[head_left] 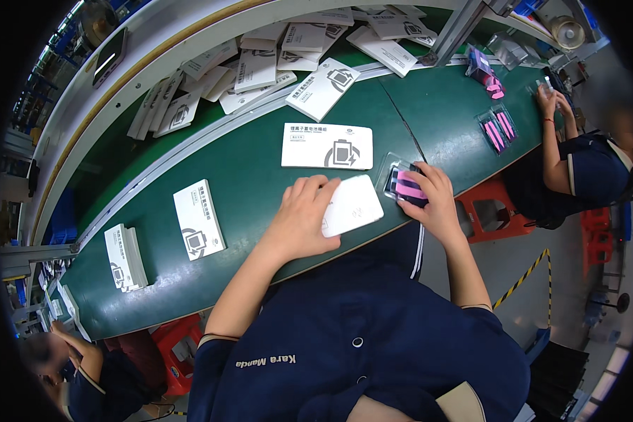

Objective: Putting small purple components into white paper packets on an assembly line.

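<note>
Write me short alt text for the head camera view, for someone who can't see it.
A person's left hand rests on a plain white box on a green conveyor belt, while the right hand holds a clear tray of pink-labelled parts. More white boxes lie along the belt; co-workers sit at both ends.

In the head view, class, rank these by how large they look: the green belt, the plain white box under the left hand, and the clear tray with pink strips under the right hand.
1. Green belt, by far the largest.
2. Plain white box.
3. Clear tray with pink strips, partly covered by the right hand, so its full size is unsure.
</note>
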Tool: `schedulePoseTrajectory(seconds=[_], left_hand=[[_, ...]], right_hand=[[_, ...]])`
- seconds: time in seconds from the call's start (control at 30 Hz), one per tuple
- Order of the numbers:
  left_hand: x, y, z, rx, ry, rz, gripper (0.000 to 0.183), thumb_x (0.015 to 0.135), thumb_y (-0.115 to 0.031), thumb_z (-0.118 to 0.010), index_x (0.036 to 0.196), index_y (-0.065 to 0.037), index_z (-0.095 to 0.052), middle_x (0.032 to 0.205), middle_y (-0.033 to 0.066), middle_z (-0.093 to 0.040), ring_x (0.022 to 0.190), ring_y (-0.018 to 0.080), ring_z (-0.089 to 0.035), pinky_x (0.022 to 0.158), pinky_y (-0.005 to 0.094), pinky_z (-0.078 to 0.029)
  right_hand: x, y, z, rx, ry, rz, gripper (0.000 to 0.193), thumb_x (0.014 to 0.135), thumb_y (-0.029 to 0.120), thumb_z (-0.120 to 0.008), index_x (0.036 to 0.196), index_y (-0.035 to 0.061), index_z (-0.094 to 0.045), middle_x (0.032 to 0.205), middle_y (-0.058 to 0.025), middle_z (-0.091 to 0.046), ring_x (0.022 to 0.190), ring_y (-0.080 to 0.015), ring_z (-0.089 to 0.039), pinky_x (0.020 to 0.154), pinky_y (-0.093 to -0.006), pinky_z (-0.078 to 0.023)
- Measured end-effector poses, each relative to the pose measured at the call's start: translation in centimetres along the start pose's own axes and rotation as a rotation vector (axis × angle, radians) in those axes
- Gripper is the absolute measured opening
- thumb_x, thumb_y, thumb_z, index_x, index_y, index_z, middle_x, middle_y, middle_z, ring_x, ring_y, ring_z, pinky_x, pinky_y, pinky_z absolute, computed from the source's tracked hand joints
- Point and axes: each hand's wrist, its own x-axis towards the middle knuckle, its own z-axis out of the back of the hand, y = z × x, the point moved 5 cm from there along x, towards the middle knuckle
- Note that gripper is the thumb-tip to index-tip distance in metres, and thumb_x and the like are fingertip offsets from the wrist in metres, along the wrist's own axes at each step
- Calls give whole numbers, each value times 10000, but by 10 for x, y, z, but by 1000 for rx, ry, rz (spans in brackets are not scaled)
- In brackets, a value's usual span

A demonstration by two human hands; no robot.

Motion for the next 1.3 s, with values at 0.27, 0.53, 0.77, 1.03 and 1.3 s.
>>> schedulePoseTrajectory(seconds=[0.27, 0.53, 0.77, 1.03, 1.3], left_hand=[[7, -1, 5, 76, 13, 127, 814, 569, -369, -866, 1264, -44, -595, 1211, 125, -539, 1135, 316, -499, 959, 429, -381], [2, -1, 18, -93, -352, 52, 912, 535, -339, -882, 1324, -87, -503, 1080, 121, -604, 979, 327, -605, 826, 418, -466], [-10, 1, 14, -619, -917, -107, 713, 673, -129, -929, 1153, -92, -403, 1170, 127, -507, 971, 202, -591, 816, 325, -509], [-4, 5, 39, -1303, -831, -57, 170, 991, -13, -572, 1050, -62, -420, 1150, 153, -623, 1022, 146, -592, 884, 270, -472], [-11, 5, 38, -1154, -849, 22, 166, 981, -10, -592, 1081, -64, -470, 1094, 105, -631, 922, 95, -566, 809, 246, -461]], right_hand=[[3, 46, -13, 167, 348, 173, 554, 691, 176, -799, 1208, 100, -614, 1377, -155, -552, 1313, -364, -488, 1145, -617, -254], [29, 92, -20, 1173, -68, 64, 805, 698, -141, -441, 1477, 23, -319, 1623, -225, -208, 1534, -333, -159, 1238, -425, -107], [64, 130, -50, 1877, 387, -459, 315, 959, 2, -548, 1266, -35, -605, 1337, -189, -594, 1238, -279, -573, 1095, -403, -409], [72, 140, -45, 1142, -95, 160, 226, 940, -51, -582, 1158, -3, -613, 1212, -124, -611, 1133, -215, -599, 958, -324, -486], [65, 141, -57, 1655, -81, -89, 215, 970, -50, -529, 1121, 50, -415, 1186, -198, -618, 1102, -203, -601, 958, -345, -481]])
